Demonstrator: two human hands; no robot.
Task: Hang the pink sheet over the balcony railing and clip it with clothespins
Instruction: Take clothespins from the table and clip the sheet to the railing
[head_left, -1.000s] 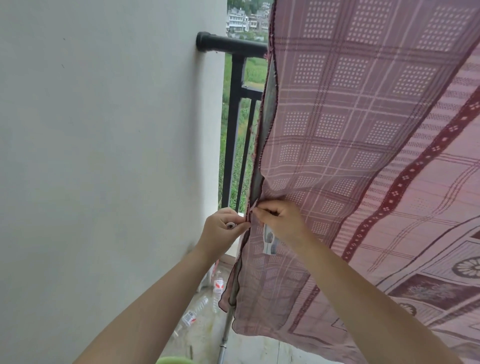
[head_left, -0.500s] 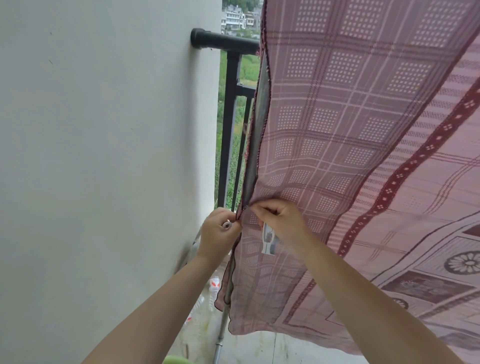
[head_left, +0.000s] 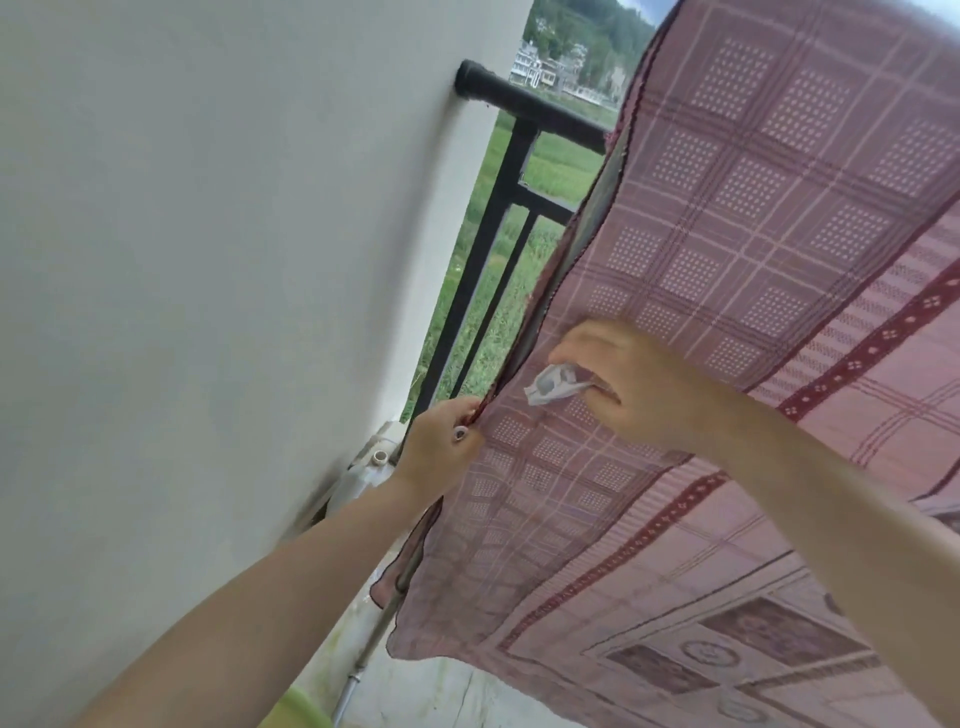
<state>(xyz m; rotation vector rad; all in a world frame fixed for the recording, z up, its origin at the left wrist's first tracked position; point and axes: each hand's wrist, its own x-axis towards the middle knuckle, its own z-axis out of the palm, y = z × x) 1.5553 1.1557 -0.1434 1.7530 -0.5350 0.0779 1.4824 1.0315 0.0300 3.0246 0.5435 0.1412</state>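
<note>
The white wall (head_left: 208, 312) fills the left of the view; the black balcony railing (head_left: 524, 106) runs from it toward the right, green fields beyond. The pink sheet (head_left: 779, 260) is draped over that railing and hangs down across the right and near side, its left edge loose beside the bars. The right hand (head_left: 623, 384) has its fingers curled round a small white tag (head_left: 553, 384) sewn on the sheet's face, and the left hand (head_left: 441, 447) pinches the sheet's left hem just beside the bars, with a small pale object, perhaps a clothespin, tucked in its fingers; it is too small to be sure. No clip is seen on the fabric.

The likely trouble: the edge is held only by fingertips, so a tug or gust could pull it free or drag the sheet sideways off the rail.

Against half a second ago, the view has tilted, and the right hand has slid right and up from the hem, the tag now bunched in it.
</note>
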